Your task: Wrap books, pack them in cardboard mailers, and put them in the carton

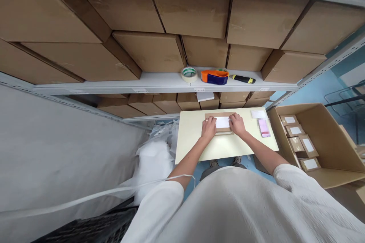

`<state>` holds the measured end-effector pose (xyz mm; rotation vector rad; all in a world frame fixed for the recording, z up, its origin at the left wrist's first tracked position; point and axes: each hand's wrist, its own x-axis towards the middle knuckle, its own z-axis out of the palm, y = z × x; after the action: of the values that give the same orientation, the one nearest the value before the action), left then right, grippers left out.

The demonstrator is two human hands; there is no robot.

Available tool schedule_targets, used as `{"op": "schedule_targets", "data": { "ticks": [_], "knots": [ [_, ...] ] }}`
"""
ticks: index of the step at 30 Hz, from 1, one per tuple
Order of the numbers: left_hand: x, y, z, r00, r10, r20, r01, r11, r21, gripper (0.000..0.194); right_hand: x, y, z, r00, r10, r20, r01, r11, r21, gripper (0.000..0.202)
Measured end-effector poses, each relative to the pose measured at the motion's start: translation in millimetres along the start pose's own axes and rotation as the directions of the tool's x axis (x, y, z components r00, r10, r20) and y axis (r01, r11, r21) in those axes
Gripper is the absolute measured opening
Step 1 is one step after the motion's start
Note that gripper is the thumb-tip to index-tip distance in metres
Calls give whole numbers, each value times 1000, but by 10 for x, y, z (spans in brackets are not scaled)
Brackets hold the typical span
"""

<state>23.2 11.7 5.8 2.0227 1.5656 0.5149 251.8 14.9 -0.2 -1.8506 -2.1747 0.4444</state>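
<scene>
A small cardboard box (219,114) lies on the pale yellow tabletop (189,136) in front of me. Across its top is a white label (222,122). My left hand (209,127) is at the label's left end, fingers bent and closed down on its edge. At the right end, my right hand (236,124) pinches the other edge, with its fingertips partly hidden. Both hands rest against the box, and the label stretches flat between them.
A big open carton (336,133) with several labelled small boxes stands right of the table. On the shelf (162,78) lie a tape roll (189,74), an orange-and-blue tape dispenser (214,77) and a utility knife (242,79). White plastic bags (154,159) are piled at left.
</scene>
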Motion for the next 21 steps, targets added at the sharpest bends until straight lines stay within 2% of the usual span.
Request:
{"op": "schedule_targets", "data": {
  "ticks": [3, 5, 7, 10, 13, 16, 19, 21],
  "knots": [
    [-53, -28, 0, 985, 147, 88, -145, 989, -30, 48, -151, -12, 45, 983, -169, 74, 171, 985, -19, 50],
    [-86, -51, 18, 981, 156, 117, -154, 988, -31, 54, -237, 2, 99, 973, -206, 108, 210, 977, -29, 61],
    [-118, -72, 41, 985, 126, 115, -126, 992, -9, 58, -301, 30, 151, 978, -171, 122, 178, 983, -46, 72],
    [-171, -103, 70, 996, 45, 78, -48, 998, 36, 60, -362, 85, 194, 994, -57, 96, 63, 996, -62, 82],
    [-225, -143, 96, 995, -95, 40, 94, 995, 33, 65, -405, 139, 195, 996, 80, 30, -78, 996, -41, 81],
    [-261, -176, 125, 978, -191, 84, 193, 981, -24, 73, -447, 176, 187, 980, 196, 44, -198, 978, 60, 74],
    [-279, -168, 149, 972, -205, 115, 214, 974, -74, 75, -505, 193, 170, 980, 171, 99, -185, 969, 163, 76],
    [-287, -128, 152, 973, -207, 106, 217, 972, -91, 75, -562, 206, 137, 983, 154, 96, -169, 969, 180, 81]
  ]
}}
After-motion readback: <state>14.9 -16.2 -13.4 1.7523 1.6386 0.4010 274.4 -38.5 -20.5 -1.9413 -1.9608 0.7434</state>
